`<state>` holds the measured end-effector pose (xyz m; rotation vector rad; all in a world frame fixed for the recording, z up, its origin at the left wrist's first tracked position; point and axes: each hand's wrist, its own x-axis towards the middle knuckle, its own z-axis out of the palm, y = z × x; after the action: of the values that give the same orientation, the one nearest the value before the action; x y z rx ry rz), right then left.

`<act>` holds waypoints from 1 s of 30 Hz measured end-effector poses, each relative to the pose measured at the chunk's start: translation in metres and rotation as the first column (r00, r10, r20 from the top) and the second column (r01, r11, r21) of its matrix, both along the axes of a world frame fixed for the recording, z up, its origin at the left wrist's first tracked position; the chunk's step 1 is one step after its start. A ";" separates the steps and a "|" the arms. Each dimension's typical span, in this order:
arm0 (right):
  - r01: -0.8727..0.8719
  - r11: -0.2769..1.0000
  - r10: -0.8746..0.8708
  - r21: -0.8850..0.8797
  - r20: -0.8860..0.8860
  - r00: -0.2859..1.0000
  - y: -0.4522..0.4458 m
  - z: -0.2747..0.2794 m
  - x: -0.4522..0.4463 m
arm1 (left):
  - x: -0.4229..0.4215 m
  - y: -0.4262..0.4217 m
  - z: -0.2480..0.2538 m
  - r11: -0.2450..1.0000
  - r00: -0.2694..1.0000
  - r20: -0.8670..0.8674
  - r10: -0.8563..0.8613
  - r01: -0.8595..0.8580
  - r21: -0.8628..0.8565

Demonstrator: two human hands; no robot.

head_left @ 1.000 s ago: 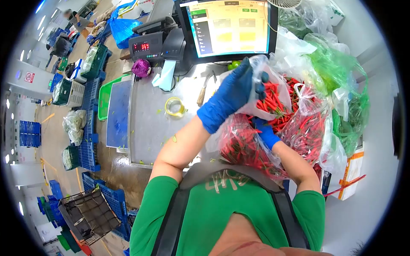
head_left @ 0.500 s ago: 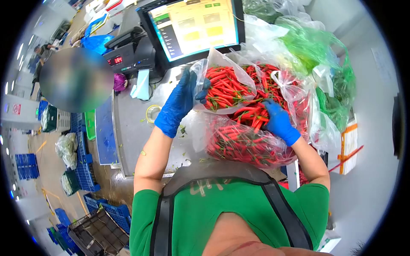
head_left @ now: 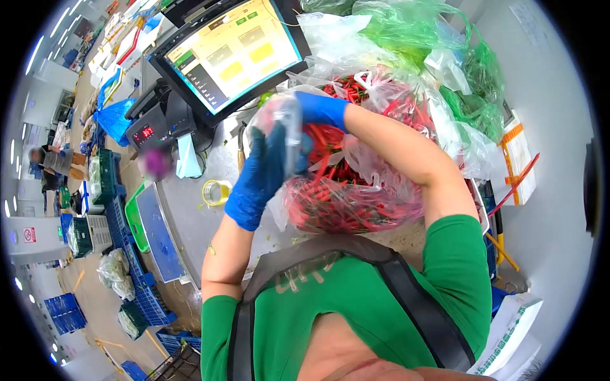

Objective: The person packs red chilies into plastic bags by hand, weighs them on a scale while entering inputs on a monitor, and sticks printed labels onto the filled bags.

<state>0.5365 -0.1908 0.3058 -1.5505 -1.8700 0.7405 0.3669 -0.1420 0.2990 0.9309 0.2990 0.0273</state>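
Observation:
My left hand [head_left: 259,174], in a blue glove, is closed around the side of a small clear plastic bag [head_left: 291,130], which is blurred and tilted. A reddish patch shows through the bag near its top. My right hand [head_left: 321,111], also gloved in blue, is at the upper right of that bag. Its fingers are hidden behind the plastic, so their grip does not show. Under and beside both hands lies a large open clear bag [head_left: 356,213] full of red chillies [head_left: 343,171] with green stems.
A lit touchscreen [head_left: 232,54] stands behind, beside a scale display [head_left: 145,133] with red digits. A yellow tape roll [head_left: 216,192] sits on the metal table [head_left: 190,219]. Green plastic bags [head_left: 406,28] lie at the back right. A white foam box [head_left: 515,162] stands by the wall.
My right hand has left the loose chillies and moved up and left to the small bag. The small bag has turned more upright in my left hand. The view has turned and shifted.

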 end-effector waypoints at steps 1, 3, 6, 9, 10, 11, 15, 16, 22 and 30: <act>0.063 0.998 -0.062 -0.011 0.067 0.996 -0.004 0.031 -0.010 | -0.007 0.014 -0.001 0.995 0.999 0.047 0.010 -0.006 -0.096; 0.187 0.971 -0.199 -0.148 -0.074 0.977 0.018 -0.019 0.011 | -0.022 0.042 -0.002 0.974 0.995 0.066 0.081 -0.065 -0.218; 0.126 0.992 -0.118 -0.029 0.208 0.971 0.000 -0.023 0.044 | -0.044 0.087 -0.029 0.876 0.979 0.195 0.062 0.040 -0.481; 0.421 0.869 -0.214 -0.259 0.570 0.793 -0.024 -0.048 0.065 | -0.038 0.097 -0.039 0.869 0.988 0.016 0.154 -0.127 -0.478; 0.451 0.854 -0.086 -0.258 0.787 0.611 -0.035 -0.039 0.053 | -0.032 0.097 -0.033 0.855 0.992 -0.075 0.098 -0.123 -0.505; 0.328 0.894 0.166 -0.304 0.907 0.387 -0.042 -0.053 0.055 | -0.027 0.099 -0.036 0.897 0.994 -0.059 0.090 -0.107 -0.429; 0.042 0.990 0.100 -0.135 0.876 0.472 -0.075 -0.009 0.036 | -0.027 0.105 -0.011 0.932 0.974 0.125 0.191 -0.140 -0.335; -0.046 0.995 0.098 -0.087 0.840 0.533 -0.082 0.004 0.030 | -0.027 0.106 -0.005 0.894 0.940 0.107 0.323 -0.267 -0.360; 0.016 0.983 -0.153 0.182 0.774 0.615 -0.088 0.032 0.068 | -0.026 0.069 -0.003 0.984 0.987 -0.013 0.163 -0.163 -0.072; 0.087 0.923 -0.273 0.376 0.475 0.837 -0.063 0.075 0.019 | -0.096 0.110 0.036 0.867 0.935 0.259 0.241 -0.087 -0.490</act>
<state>0.5554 -0.2540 0.3804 -1.7749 -2.0363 -0.1212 0.2706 -0.0321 0.3349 0.3986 0.0788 0.2507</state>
